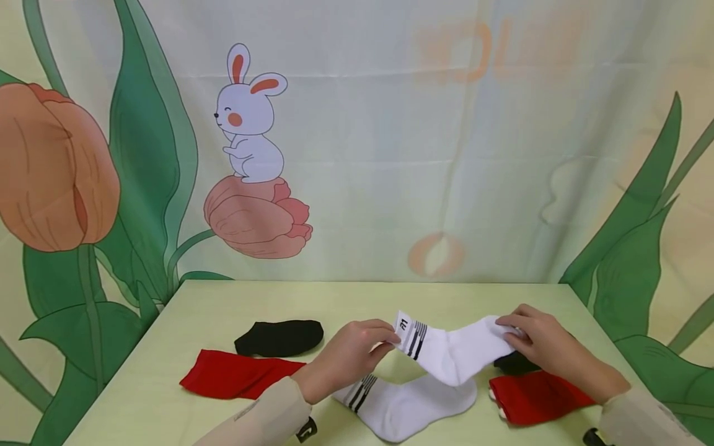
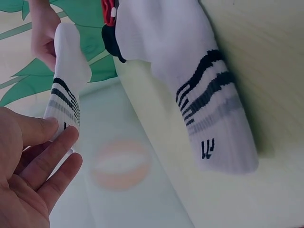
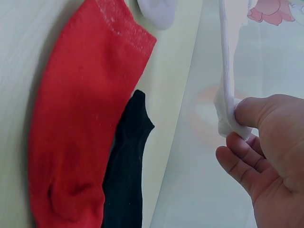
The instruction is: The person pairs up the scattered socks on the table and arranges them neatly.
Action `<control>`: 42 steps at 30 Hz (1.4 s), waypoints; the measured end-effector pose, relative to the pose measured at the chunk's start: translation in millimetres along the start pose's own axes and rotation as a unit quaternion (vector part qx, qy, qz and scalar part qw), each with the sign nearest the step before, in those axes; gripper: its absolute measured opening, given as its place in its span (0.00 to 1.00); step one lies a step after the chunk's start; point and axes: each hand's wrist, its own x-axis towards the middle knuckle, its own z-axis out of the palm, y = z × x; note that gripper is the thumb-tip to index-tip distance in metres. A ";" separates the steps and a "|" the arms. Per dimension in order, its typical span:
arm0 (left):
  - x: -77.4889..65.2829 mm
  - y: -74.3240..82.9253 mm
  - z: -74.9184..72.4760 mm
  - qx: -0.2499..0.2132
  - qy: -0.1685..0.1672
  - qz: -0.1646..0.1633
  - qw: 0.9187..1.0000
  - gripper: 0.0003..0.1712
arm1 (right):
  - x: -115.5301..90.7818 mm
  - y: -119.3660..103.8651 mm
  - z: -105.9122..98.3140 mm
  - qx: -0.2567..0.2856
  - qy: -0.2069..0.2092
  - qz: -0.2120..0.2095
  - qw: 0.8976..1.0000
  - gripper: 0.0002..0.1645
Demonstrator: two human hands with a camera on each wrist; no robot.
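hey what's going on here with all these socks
A person's left hand pinches the cuff of a white striped sock while the right hand grips its toe end, holding it up off the table. A matching white sock lies below. A red sock and a black sock lie on the left, another red sock and another black sock on the right.

White sock (image 1: 458, 352), striped in black
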 end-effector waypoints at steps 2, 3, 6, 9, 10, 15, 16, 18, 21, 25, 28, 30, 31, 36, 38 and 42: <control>-3.1 -0.3 -0.9 -0.001 0.001 -0.003 1.000 0.08 | -0.6 -1.4 1.7 -0.002 0.009 -0.009 1.000 0.18; -4.5 -0.1 -1.6 -0.001 0.000 -0.004 1.000 0.08 | -0.9 -2.1 2.7 -0.003 0.015 -0.013 1.000 0.17; -8.9 -0.3 -3.1 -0.002 -0.002 -0.012 1.000 0.08 | -1.7 -4.0 5.9 -0.005 0.027 -0.027 0.999 0.16; -12.6 -0.7 -4.6 -0.005 -0.006 -0.021 1.000 0.09 | -2.6 -5.9 8.4 -0.004 0.031 -0.032 0.999 0.16; -13.8 -0.8 -5.0 -0.004 -0.006 -0.022 1.000 0.09 | -3.1 -6.7 8.8 -0.004 0.030 -0.030 0.999 0.16; -20.0 -1.7 -7.5 -0.008 -0.002 -0.022 1.000 0.09 | -5.7 -11.5 11.2 -0.001 0.020 -0.014 1.000 0.15; -21.4 -2.0 -7.9 -0.010 0.000 -0.020 1.000 0.09 | -6.3 -12.3 11.8 0.001 0.018 -0.012 1.000 0.15; -24.1 -3.0 -8.8 -0.014 0.003 -0.018 1.000 0.09 | -7.0 -13.7 13.0 0.007 0.019 -0.015 1.000 0.15; -28.0 -4.0 -10.4 -0.020 0.005 -0.015 1.000 0.09 | -7.3 -14.7 15.1 0.012 0.031 -0.032 0.999 0.15; -33.7 -5.1 -13.0 -0.028 0.005 -0.019 0.999 0.09 | -7.0 -16.8 17.7 0.016 0.052 -0.059 0.997 0.15; -38.7 -6.2 -14.5 -0.031 0.004 -0.022 0.999 0.09 | -7.1 -20.5 18.7 0.025 0.046 -0.057 0.997 0.14; -42.5 -7.3 -15.6 -0.033 0.003 -0.023 0.999 0.09 | -6.9 -23.7 19.1 0.032 0.034 -0.047 0.998 0.14; -44.3 -7.7 -16.0 -0.032 0.002 -0.023 0.999 0.09 | -7.0 -25.3 19.2 0.035 0.028 -0.043 0.998 0.14; -53.2 -8.8 -19.0 -0.033 -0.008 -0.037 0.999 0.10 | -7.3 -31.0 22.6 0.049 0.017 -0.041 0.998 0.12; -55.9 -8.6 -20.7 -0.034 -0.017 -0.051 0.998 0.09 | -7.6 -32.4 25.0 0.053 0.019 -0.047 0.997 0.12; -60.0 -7.7 -23.9 -0.035 -0.036 -0.074 0.996 0.09 | -9.0 -34.9 29.8 0.058 0.021 -0.055 0.997 0.12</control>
